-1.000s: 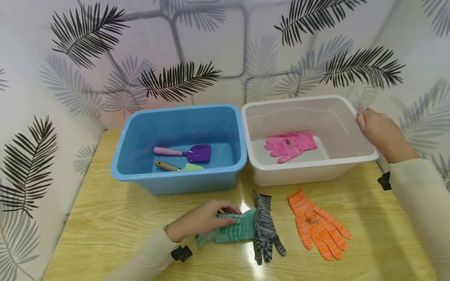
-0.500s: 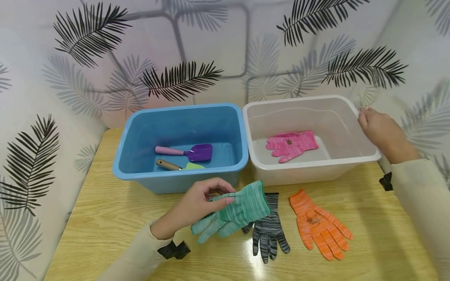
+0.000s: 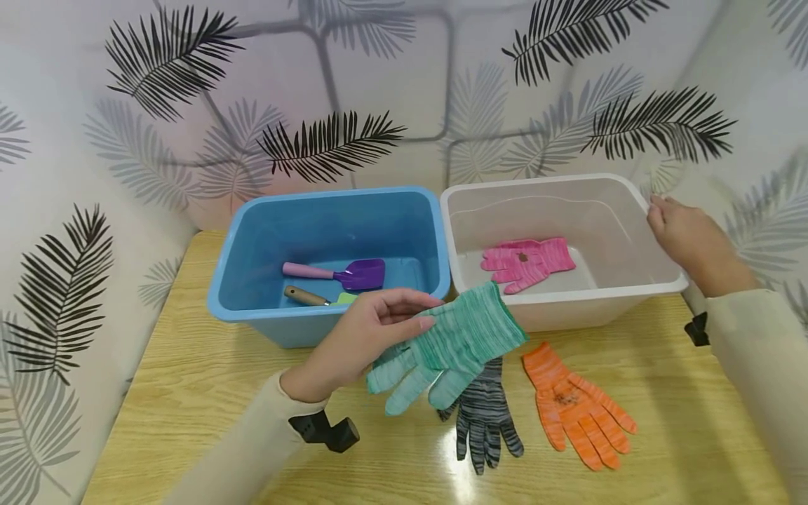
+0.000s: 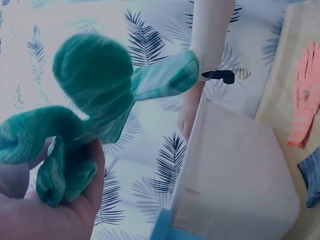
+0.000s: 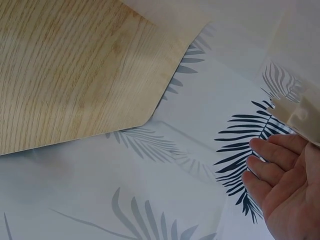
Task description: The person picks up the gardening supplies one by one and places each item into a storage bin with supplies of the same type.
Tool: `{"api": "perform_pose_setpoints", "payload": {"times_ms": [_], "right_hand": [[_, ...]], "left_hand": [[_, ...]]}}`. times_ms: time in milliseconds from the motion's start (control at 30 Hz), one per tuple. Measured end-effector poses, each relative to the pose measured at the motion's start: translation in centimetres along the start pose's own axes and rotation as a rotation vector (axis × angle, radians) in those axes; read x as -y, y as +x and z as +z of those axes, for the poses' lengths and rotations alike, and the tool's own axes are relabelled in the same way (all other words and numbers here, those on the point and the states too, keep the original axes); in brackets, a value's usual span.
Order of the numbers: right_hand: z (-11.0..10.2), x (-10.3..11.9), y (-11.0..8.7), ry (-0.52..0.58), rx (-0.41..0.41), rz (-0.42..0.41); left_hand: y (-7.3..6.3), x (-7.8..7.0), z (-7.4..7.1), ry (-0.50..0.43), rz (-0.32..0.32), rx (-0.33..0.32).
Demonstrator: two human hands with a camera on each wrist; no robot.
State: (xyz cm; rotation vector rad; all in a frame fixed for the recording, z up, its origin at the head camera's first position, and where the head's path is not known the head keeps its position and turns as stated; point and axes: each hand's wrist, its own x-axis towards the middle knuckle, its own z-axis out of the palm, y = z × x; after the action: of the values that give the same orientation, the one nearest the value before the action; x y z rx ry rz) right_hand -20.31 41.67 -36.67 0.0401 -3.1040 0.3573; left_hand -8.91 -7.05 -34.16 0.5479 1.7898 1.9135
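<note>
In the head view, the left hand [image 3: 372,330] pinches a green glove [image 3: 467,337] between thumb and fingers, with the glove's own fingers hanging down and its cuff pointing right. The glove is raised off the table [image 3: 189,393], in front of the blue bin [image 3: 287,333] and the white bin [image 3: 568,311], and covers part of a grey glove [image 3: 486,421] lying beneath. An orange glove [image 3: 574,403] lies flat just beside that one. The right hand [image 3: 694,242] is at the white bin's right rim. A pink glove [image 3: 530,263] lies inside this bin; a purple scoop [image 3: 362,274] and a wooden-handled tool [image 3: 306,296] lie in the blue one.

In the left wrist view, the left hand's fingers curl about the green glove's fingers, while the white bin stands beyond, a blue corner next to it.

In the right wrist view, the right hand's fingers are loosely bent just beside the bin's edge; its thumb is hidden, so whether it grips or merely rests there cannot be told.
</note>
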Motion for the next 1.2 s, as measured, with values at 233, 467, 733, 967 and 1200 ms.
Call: {"api": "perform_pose_setpoints", "payload": {"times_ms": [233, 467, 733, 967, 1200], "right_hand": [[0.0, 0.0, 0.0, 0.002, 0.007, 0.0], [0.2, -0.3, 0.1, -0.01, 0.007, 0.008], [0.0, -0.2, 0.1, -0.007, -0.002, -0.012], [0.1, -0.3, 0.0, -0.008, -0.003, -0.024], [0.0, -0.2, 0.0, 0.005, 0.007, -0.009]], "left_hand": [[2.8, -1.5, 0.4, -0.016, 0.012, -0.055], [6.3, -2.8, 0.7, -0.102, -0.009, -0.055], [10.5, -3.7, 1.0, -0.154, -0.105, 0.008], [15.2, -3.4, 1.8, -0.241, -0.172, -0.028], [19.7, -3.0, 2.1, -0.257, -0.136, -0.129]]}}
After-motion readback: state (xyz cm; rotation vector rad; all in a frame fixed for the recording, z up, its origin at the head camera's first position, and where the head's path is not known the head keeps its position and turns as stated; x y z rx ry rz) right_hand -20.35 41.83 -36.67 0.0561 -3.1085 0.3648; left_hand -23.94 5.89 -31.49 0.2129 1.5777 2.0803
